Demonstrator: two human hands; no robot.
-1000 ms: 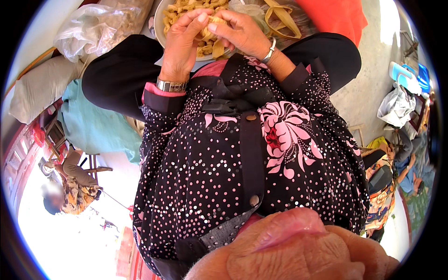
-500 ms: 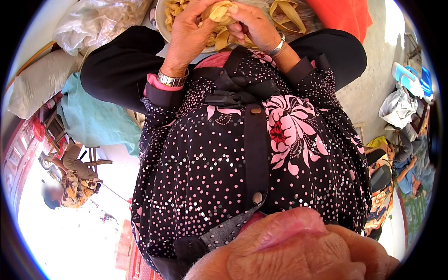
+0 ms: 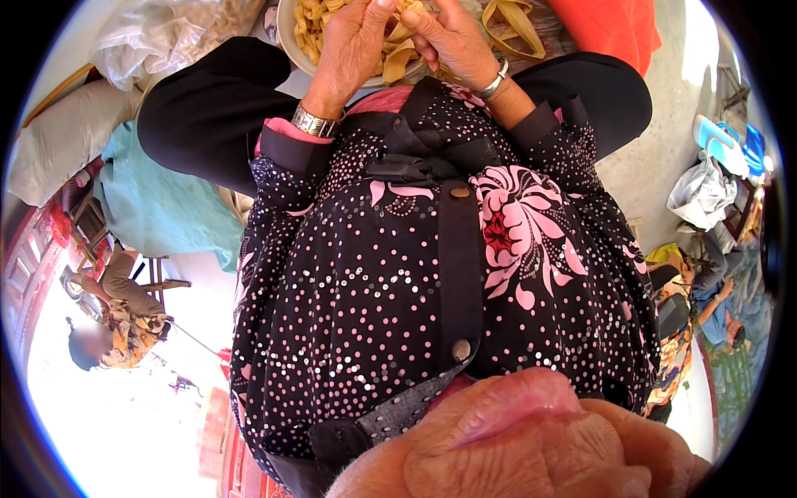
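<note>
Both my hands are at the top of the view, over a round metal bowl [image 3: 285,33] filled with pale yellow pieces [image 3: 309,18]. My left hand [image 3: 349,50], with a metal watch band at the wrist, pinches a yellow strip [image 3: 400,56] from the left. My right hand [image 3: 455,41], wearing a silver bangle, has its fingers closed on the same strip from the right. The fingertips run partly out of view at the top edge. My dotted black top with a pink flower fills the middle.
More yellow strips [image 3: 516,18] lie right of the bowl beside a red cloth [image 3: 616,23]. A clear plastic bag [image 3: 162,37], a grey sack [image 3: 58,141] and a teal cloth [image 3: 158,217] sit at left. One person [image 3: 116,307] sits far left, another [image 3: 716,309] far right.
Both hands and the bowl have shifted up toward the top edge of the view. The hands stay together on the yellow strip.
</note>
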